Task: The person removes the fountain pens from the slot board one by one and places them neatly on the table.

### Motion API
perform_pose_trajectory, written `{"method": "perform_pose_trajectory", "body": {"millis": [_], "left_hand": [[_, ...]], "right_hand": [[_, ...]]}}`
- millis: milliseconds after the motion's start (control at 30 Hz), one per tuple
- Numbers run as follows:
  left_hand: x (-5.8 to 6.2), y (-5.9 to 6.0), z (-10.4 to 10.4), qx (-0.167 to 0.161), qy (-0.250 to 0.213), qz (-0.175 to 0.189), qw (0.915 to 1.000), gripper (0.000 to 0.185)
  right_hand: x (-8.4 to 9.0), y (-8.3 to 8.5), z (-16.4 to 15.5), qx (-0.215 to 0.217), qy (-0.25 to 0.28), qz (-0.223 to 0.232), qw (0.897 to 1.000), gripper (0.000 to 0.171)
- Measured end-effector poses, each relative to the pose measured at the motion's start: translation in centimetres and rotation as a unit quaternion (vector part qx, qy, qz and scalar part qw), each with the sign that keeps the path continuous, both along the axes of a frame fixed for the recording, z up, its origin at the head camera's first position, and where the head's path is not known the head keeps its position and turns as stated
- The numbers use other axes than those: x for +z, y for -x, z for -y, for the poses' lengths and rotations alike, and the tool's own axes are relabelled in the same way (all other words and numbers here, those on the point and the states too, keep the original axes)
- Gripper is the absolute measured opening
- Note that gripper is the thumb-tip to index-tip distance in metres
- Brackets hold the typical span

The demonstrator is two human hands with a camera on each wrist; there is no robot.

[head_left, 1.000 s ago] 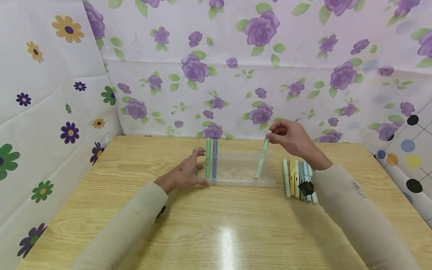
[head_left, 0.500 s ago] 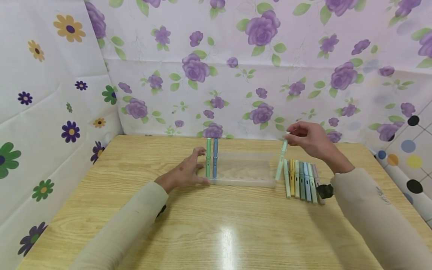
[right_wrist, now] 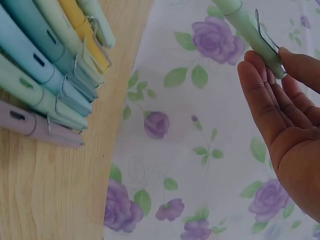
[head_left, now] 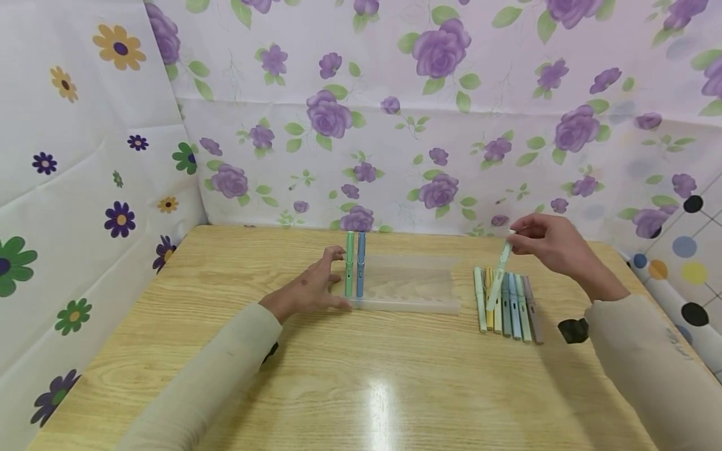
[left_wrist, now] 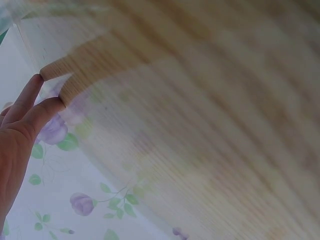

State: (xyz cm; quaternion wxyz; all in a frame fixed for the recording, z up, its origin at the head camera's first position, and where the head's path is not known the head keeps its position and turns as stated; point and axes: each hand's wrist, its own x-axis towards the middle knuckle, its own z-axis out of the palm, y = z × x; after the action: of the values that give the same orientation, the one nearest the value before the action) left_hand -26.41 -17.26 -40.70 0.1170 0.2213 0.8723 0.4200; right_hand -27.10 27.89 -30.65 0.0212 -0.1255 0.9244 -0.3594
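A clear plastic pen stand (head_left: pixel 406 305) lies on the wooden table, with a green pen (head_left: pixel 350 263) and a blue pen (head_left: pixel 361 264) upright at its left end. My left hand (head_left: pixel 313 283) holds that end, thumb at the front and fingers behind. In the left wrist view, two fingertips (left_wrist: pixel 50 105) touch the see-through plastic. My right hand (head_left: pixel 555 247) pinches a pale green pen (head_left: pixel 499 275) by its clip end, tilted, its lower end in front of a row of pens. The right wrist view shows the thumb and fingers on this pen's cap (right_wrist: pixel 255 40).
Several pens (head_left: pixel 516 307) in yellow, green, blue and mauve lie side by side right of the stand. Flowered cloth (head_left: pixel 395 125) hangs behind the table (head_left: pixel 338 376), and another patterned cloth (head_left: pixel 84 188) covers the left side.
My right hand has carried the pale green pen rightward, from over the stand's right end to above the row of pens. The left hand stays at the stand.
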Motion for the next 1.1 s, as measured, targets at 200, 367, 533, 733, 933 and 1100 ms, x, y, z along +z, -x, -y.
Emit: {"method": "perform_pose_trajectory", "body": {"millis": [200,367,533,733,933,1100], "left_hand": [[-0.1,0.0,0.0,-0.001,0.001,-0.002,1.0000,0.103],[-0.1,0.1,0.0,0.000,0.004,-0.002,1.0000,0.103],[-0.1,0.1,0.0,-0.003,0.008,-0.006,0.9999,0.101],[-0.1,0.1,0.1,-0.003,0.009,-0.008,0.9999,0.101],[0.0,0.0,0.1,-0.001,0.015,-0.010,0.9998,0.102],[0.1,-0.1,0.0,-0.002,0.016,-0.013,0.9998,0.102]], "right_hand": [[-0.1,0.0,-1.5,-0.006,-0.009,-0.003,1.000,0.041],[-0.3,0.0,-3.0,-0.012,-0.012,-0.004,1.000,0.043],[-0.6,-0.1,-4.5,-0.036,-0.013,0.015,0.999,0.055],[-1.2,0.0,-6.0,-0.061,-0.008,0.038,0.997,0.064],[-2.7,0.3,-7.3,-0.075,0.017,0.062,0.995,0.062],[-4.8,0.5,-8.2,-0.078,0.037,0.093,0.992,0.062]]}}
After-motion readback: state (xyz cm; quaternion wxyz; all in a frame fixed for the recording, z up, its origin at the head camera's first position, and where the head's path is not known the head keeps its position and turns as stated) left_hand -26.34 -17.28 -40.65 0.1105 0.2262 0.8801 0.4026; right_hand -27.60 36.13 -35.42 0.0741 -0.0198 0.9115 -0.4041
